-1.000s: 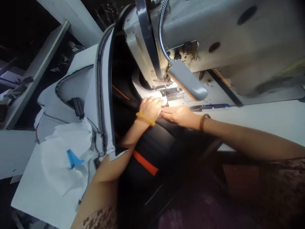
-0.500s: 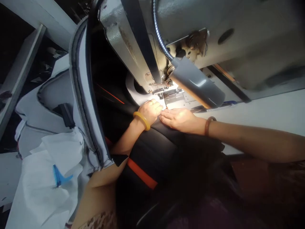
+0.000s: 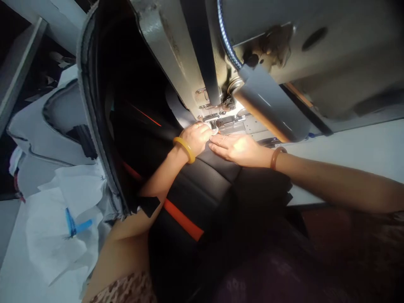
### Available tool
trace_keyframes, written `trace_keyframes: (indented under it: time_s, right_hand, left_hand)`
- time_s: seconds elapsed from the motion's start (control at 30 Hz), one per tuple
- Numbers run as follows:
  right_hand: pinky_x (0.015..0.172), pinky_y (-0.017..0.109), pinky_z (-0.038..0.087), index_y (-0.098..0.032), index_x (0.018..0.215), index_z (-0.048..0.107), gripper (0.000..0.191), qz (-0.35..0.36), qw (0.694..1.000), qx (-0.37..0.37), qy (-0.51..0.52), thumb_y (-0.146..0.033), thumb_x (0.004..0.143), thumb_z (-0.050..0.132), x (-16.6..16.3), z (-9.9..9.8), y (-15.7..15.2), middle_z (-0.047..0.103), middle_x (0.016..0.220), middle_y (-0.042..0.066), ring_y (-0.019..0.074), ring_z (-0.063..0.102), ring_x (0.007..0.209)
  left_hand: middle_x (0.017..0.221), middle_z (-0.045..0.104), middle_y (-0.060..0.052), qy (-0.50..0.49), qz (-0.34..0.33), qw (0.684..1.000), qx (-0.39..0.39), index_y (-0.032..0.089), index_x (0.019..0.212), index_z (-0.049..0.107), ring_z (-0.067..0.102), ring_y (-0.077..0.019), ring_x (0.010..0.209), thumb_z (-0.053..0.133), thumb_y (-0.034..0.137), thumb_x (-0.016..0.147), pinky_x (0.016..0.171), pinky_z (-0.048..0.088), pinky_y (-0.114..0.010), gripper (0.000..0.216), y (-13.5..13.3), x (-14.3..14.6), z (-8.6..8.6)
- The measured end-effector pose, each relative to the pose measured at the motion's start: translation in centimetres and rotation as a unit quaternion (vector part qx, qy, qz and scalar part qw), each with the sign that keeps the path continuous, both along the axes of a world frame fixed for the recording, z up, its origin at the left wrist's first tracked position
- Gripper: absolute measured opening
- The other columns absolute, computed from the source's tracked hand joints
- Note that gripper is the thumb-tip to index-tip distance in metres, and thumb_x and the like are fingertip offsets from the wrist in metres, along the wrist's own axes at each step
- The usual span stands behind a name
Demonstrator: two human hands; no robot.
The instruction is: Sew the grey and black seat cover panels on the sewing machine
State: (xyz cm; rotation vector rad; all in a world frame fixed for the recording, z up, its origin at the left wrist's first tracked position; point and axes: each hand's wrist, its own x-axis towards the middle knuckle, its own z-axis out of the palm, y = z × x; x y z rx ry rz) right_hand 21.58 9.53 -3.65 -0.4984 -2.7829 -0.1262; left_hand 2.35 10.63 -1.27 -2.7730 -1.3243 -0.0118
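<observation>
A black leather-like cover (image 3: 205,185) with an orange stripe (image 3: 181,219) lies under the head of a grey sewing machine (image 3: 284,38). My left hand (image 3: 196,138), with a yellow bangle on its wrist, is curled shut, pinching the cover's edge right at the presser foot (image 3: 217,123). My right hand (image 3: 236,148), wearing a brown bangle, lies flat with fingers stretched out on the black cover just right of the foot. The needle itself is hidden behind my left fingers.
A grey lamp head (image 3: 271,105) on a flexible neck hangs over the needle area. Grey-backed folded material (image 3: 94,105) stands up at the left. White sheets (image 3: 59,227) with a blue clip (image 3: 74,225) lie lower left. The white table (image 3: 353,151) stretches right.
The view has moved closer and lower under the machine head. Both hands have stayed at the presser foot, edging slightly toward it with the cover.
</observation>
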Motion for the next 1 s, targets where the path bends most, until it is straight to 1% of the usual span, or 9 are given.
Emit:
trace_keyframes:
  time_s: [0.07, 0.17, 0.3, 0.43, 0.6, 0.73, 0.8, 0.87, 1.0]
  right_hand:
    - [0.086, 0.035, 0.050, -0.007, 0.113, 0.059, 0.036, 0.030, 1.000, 0.000, 0.008, -0.012, 0.097, 0.028, 0.3, -0.1, -0.2, 0.058, 0.120, 0.014, 0.0210, 0.055, 0.109]
    - [0.092, 0.033, 0.049, -0.008, 0.111, 0.061, 0.034, 0.037, 0.999, -0.003, 0.015, -0.014, 0.097, 0.030, 0.6, -0.3, -0.2, 0.059, 0.119, 0.012, 0.0200, 0.055, 0.111]
    - [0.092, 0.032, 0.049, -0.009, 0.111, 0.061, 0.029, 0.028, 0.999, -0.007, 0.014, -0.017, 0.096, 0.038, 0.6, -0.6, 0.2, 0.057, 0.122, 0.011, 0.0213, 0.054, 0.114]
    - [0.090, 0.032, 0.050, -0.009, 0.110, 0.062, 0.036, 0.029, 0.999, -0.018, 0.010, -0.016, 0.098, 0.029, 0.4, -0.1, 0.7, 0.059, 0.119, 0.011, 0.0199, 0.055, 0.112]
    - [0.088, 0.033, 0.051, -0.007, 0.112, 0.061, 0.038, 0.034, 0.999, -0.023, 0.015, -0.016, 0.099, 0.026, 0.4, -0.1, 0.9, 0.059, 0.119, 0.013, 0.0208, 0.053, 0.113]
    - [0.091, 0.034, 0.050, -0.007, 0.112, 0.061, 0.034, 0.052, 0.998, -0.004, 0.018, -0.017, 0.098, 0.031, 0.8, -0.6, 0.5, 0.059, 0.120, 0.012, 0.0214, 0.054, 0.112]
    - [0.094, 0.034, 0.048, -0.008, 0.113, 0.060, 0.033, 0.049, 0.999, -0.004, 0.015, -0.017, 0.098, 0.032, 0.9, -0.7, 0.3, 0.059, 0.120, 0.012, 0.0196, 0.055, 0.111]
    - [0.094, 0.033, 0.048, -0.009, 0.111, 0.061, 0.032, 0.040, 0.999, -0.010, 0.012, -0.017, 0.098, 0.033, 0.8, -0.7, 0.2, 0.059, 0.119, 0.011, 0.0185, 0.056, 0.109]
    - [0.082, 0.032, 0.051, -0.011, 0.105, 0.064, 0.031, 0.028, 0.999, -0.023, 0.014, -0.018, 0.097, 0.034, 0.4, -0.4, 0.3, 0.062, 0.114, 0.010, 0.0197, 0.059, 0.102]
  left_hand:
    - [0.095, 0.068, -0.008, -0.016, -0.006, 1.000, 0.007, 0.014, 0.099, 0.067, 0.060, -0.0201, 0.091, 0.036, 0.011, 0.084, 0.084, 0.048, -0.031, 0.034, -0.1, -0.3, -0.2]
    - [0.093, 0.068, -0.008, -0.028, -0.025, 0.999, 0.029, 0.014, 0.098, 0.067, 0.060, -0.0197, 0.089, 0.035, 0.010, 0.084, 0.084, 0.048, -0.032, 0.035, -0.1, -0.5, -0.5]
    - [0.090, 0.068, -0.009, -0.013, -0.055, 0.997, 0.047, 0.013, 0.098, 0.066, 0.060, -0.0198, 0.087, 0.034, 0.009, 0.084, 0.081, 0.048, -0.032, 0.036, -0.1, -0.3, -0.6]
    - [0.087, 0.068, -0.008, 0.020, -0.062, 0.996, 0.056, 0.013, 0.100, 0.065, 0.060, -0.0206, 0.086, 0.033, 0.008, 0.084, 0.075, 0.048, -0.030, 0.036, 0.1, 0.0, -0.4]
    - [0.079, 0.066, -0.009, 0.062, -0.058, 0.995, 0.057, 0.011, 0.089, 0.067, 0.061, -0.0207, 0.082, 0.028, 0.013, 0.089, 0.069, 0.046, -0.029, 0.038, 0.4, 0.4, 0.1]
    - [0.088, 0.066, -0.009, 0.071, -0.014, 0.997, 0.032, 0.014, 0.093, 0.067, 0.061, -0.0213, 0.080, 0.036, 0.013, 0.086, 0.066, 0.045, -0.031, 0.031, 0.3, 0.3, 0.4]
    - [0.092, 0.066, -0.008, 0.067, 0.015, 0.997, 0.027, 0.016, 0.097, 0.066, 0.060, -0.0206, 0.079, 0.038, 0.013, 0.086, 0.067, 0.045, -0.031, 0.030, 0.2, 0.1, 0.5]
    - [0.093, 0.066, -0.008, 0.064, 0.022, 0.997, 0.022, 0.016, 0.096, 0.066, 0.060, -0.0203, 0.081, 0.038, 0.013, 0.086, 0.067, 0.044, -0.031, 0.030, 0.2, 0.0, 0.6]
    - [0.088, 0.065, -0.009, 0.076, -0.029, 0.996, 0.023, 0.013, 0.095, 0.065, 0.060, -0.0210, 0.085, 0.036, 0.014, 0.088, 0.067, 0.043, -0.029, 0.030, 0.2, 0.1, 0.6]
